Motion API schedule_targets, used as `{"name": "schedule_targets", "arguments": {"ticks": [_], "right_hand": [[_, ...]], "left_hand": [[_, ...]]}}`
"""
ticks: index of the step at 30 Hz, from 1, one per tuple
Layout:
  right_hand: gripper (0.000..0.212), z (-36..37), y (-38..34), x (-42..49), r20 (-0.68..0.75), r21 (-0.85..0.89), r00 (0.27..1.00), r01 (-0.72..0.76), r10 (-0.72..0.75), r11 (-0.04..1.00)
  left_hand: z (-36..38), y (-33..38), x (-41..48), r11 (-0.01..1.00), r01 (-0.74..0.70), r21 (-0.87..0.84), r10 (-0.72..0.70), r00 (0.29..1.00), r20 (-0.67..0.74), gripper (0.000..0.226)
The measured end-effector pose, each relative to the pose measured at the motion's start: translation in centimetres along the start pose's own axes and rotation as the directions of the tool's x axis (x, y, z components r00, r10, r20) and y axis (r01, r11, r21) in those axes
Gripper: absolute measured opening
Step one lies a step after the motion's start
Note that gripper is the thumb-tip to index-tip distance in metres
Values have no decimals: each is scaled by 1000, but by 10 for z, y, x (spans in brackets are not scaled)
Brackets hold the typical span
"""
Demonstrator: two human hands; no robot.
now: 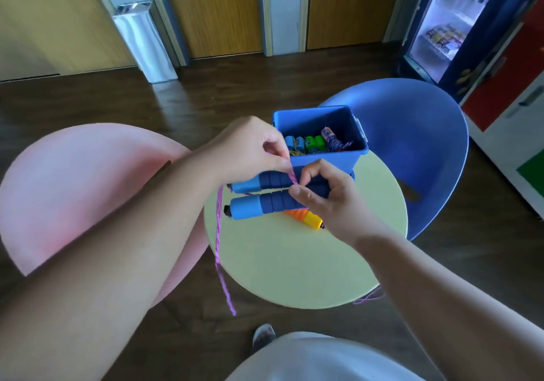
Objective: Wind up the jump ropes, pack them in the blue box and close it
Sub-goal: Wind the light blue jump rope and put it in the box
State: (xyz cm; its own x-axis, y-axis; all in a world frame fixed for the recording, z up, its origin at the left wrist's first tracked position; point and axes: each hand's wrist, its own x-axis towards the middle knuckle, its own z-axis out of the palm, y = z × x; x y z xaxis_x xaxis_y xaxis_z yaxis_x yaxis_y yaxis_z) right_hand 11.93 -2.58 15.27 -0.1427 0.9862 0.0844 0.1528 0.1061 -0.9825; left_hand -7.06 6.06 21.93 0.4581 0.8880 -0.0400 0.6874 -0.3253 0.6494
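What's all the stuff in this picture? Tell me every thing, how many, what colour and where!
blue box: one, blue, open, far side of the table
packed handles: several, blue, green and purple, inside the blue box
blue handles: two, blue, held side by side above the table
purple rope: one, purple, hanging past the table's left edge
orange handle: one, orange and yellow, on the table
table: one, pale yellow, round, middle
blue chair: one, behind the table
pink chair: one, left of the table
bin: one, silver, far wall
fridge: one, glass-fronted, top right
left hand: pinches the purple rope
right hand: grips the blue handles
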Motion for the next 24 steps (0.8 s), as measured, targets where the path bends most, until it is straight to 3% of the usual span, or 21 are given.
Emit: {"name": "schedule_targets", "arguments": {"ticks": [8,13,18,24], "right_hand": [[8,-34,-20,-10,159,19,984,75,-77,997],[19,-35,-10,-2,209,137,978,-23,-6,990],[15,-46,8,16,137,72,986,-109,99,991],[14,-62,0,14,208,182,978,-37,-2,983]], "left_hand": [[0,22,7,995,-35,-93,42,996,80,5],[2,31,13,1000,-8,-5,8,995,98,5],[2,30,17,985,64,157,-94,977,190,10],[-4,24,19,989,75,-126,-60,992,115,8]]}}
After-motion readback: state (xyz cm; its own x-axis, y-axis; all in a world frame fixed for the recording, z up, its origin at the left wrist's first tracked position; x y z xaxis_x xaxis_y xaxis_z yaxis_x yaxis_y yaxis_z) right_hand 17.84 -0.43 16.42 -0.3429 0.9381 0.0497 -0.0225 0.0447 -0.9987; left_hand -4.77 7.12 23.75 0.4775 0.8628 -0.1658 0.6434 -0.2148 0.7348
